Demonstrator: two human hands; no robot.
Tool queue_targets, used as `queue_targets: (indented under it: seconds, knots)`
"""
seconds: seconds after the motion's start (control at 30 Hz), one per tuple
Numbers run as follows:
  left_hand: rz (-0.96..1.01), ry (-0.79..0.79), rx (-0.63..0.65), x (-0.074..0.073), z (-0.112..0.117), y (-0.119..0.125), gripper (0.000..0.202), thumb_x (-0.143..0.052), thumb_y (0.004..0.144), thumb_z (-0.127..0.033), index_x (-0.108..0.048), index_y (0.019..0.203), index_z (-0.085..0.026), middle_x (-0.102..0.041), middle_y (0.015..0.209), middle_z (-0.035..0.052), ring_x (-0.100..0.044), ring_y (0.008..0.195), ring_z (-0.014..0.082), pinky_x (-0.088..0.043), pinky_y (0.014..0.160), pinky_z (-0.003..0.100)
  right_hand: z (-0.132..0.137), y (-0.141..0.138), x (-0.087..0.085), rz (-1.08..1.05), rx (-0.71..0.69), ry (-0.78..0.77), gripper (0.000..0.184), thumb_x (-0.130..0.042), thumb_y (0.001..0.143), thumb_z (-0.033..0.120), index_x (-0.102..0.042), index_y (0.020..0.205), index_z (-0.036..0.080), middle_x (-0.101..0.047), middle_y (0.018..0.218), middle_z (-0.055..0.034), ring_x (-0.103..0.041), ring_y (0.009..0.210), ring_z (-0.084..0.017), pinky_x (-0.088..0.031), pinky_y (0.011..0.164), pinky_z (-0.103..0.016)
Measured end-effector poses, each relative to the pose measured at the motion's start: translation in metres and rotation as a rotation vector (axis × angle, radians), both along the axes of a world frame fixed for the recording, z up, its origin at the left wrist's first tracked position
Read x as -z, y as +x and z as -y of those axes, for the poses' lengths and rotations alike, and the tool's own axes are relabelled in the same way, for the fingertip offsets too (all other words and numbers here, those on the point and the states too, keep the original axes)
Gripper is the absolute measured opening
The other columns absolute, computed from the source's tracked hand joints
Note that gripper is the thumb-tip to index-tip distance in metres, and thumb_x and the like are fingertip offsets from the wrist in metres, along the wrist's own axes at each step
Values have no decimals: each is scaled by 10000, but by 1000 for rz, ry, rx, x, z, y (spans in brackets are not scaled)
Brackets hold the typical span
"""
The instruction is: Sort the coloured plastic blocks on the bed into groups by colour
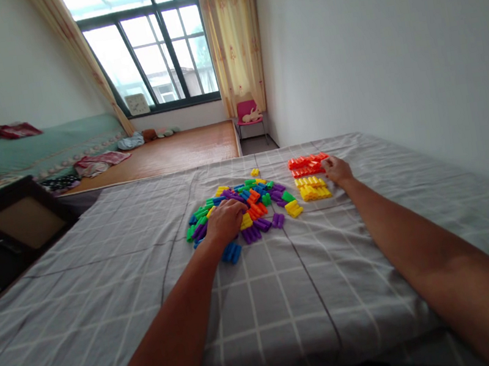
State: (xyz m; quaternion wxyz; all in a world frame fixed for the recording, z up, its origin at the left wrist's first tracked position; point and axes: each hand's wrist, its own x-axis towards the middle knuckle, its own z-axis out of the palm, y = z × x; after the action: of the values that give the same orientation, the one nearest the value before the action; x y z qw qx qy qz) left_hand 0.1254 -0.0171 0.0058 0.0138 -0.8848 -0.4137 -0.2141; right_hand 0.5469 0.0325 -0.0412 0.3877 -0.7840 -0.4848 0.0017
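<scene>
My left hand (227, 215) reaches into a loose pile of ribbed plastic building pieces (217, 201) in purple, green, blue, yellow and orange. Its fingers are bent together and point down among the pieces; the tips are hidden, so what they hold does not show. To the right, my right hand (339, 169) is closed at the end of neatly lined-up orange pieces (306, 164), thumb and fingers pinched on an orange plastic piece. Just nearer than these rows lie stacked yellow pieces (313, 189), beside the right hand.
Everything lies on a bed-like surface with a grey checked cloth (273, 302). A single yellow piece (255, 172) sits behind the pile, and purple pieces (278, 220) lie at its near right. A white wall (390, 48) rises on the right; a dark cabinet (14, 225) stands left.
</scene>
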Motion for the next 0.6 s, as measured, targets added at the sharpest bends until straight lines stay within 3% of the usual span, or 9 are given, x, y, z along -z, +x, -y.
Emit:
queue_targets:
  seconds: [0.1, 0.23, 0.3, 0.47, 0.6]
  knots:
    - [29, 7, 107, 2, 2, 4, 278, -458, 918, -230, -715, 1020, -260, -701, 1067, 29, -599, 1031, 193, -461, 931, 332, 1, -4, -11, -64, -41, 77, 290, -468, 891, 385, -652, 842, 167, -719, 798, -85, -599, 638, -170, -437, 639, -273]
    - [9, -27, 340, 2, 12, 16, 327, -424, 960, -302, -677, 1165, -269, -662, 1201, 43, -566, 1119, 191, -432, 1009, 340, 10, -18, -35, -187, -366, 13, 330, -489, 886, 443, -636, 786, 164, -703, 739, -56, -537, 523, -109, -428, 568, -232]
    - [-13, -52, 407, 1, 18, 22, 346, -425, 965, -350, -656, 1214, -279, -636, 1259, 49, -553, 1152, 197, -424, 1021, 348, 16, -26, -46, -125, -463, -36, 340, -521, 866, 456, -648, 754, 162, -684, 702, -45, -542, 540, -112, -419, 570, -230]
    - [-87, -69, 412, -4, 21, 22, 340, -415, 969, -395, -719, 1026, -254, -691, 1080, 54, -577, 1072, 189, -423, 979, 327, 27, -41, -58, 134, -540, -50, 311, -595, 808, 447, -691, 731, 162, -649, 657, -20, -558, 646, -143, -378, 598, -238]
    - [-135, -59, 286, -6, 13, 12, 350, -422, 960, -425, -717, 942, -237, -693, 952, 59, -589, 960, 192, -433, 905, 323, 33, -58, -69, 32, -687, -125, 368, -576, 816, 506, -702, 798, 160, -673, 679, -33, -548, 600, -132, -389, 572, -238]
